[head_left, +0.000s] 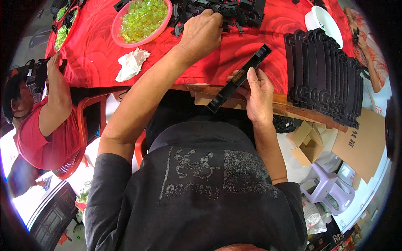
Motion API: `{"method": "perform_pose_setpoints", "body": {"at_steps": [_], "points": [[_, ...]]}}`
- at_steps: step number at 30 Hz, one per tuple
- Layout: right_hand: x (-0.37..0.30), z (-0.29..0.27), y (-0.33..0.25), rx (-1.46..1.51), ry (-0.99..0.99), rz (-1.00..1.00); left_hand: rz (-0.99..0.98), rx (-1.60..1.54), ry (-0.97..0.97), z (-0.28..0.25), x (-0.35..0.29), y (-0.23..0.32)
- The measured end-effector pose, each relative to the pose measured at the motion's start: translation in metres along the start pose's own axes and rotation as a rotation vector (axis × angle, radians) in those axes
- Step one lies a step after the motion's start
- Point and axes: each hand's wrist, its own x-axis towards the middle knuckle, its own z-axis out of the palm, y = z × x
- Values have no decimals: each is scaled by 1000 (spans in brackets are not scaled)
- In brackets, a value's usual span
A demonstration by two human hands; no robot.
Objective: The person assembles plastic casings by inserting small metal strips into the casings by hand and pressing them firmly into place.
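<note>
My right hand (258, 93) grips a long, narrow black plastic strip (223, 95) near its middle, thumb on top, holding it at a slant over the table's near edge. A small yellowish insert (239, 75) shows within the strip beside the thumb. My left hand (202, 34) is stretched forward with its fingers curled closed at the edge of a pile of small black plastic parts (247, 16). Whatever its fingers hold is hidden. To the left of that hand is a round pink tray (115, 35) filled with translucent yellow-green pieces (142, 21).
Long black curved parts (322, 71) stand in a row on the table's right side, below a white basin (310, 21). A crumpled tissue (132, 65) lies on the red tablecloth (98, 50). One person (50, 117) sits at left; another person's arm (370, 67) shows at far right.
</note>
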Motion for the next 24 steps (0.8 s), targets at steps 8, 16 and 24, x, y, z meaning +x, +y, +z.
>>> {"method": "perform_pose_setpoints", "body": {"at_steps": [8, 16, 24], "points": [[0, -3, 1, 2, -7, 7, 122, -58, -42, -7, -22, 1], [-5, 5, -11, 106, -15, 27, -6, -245, -97, -13, -33, 0], [-3, 2, -5, 84, -13, 22, -27, -212, -139, -13, -33, 0]]}}
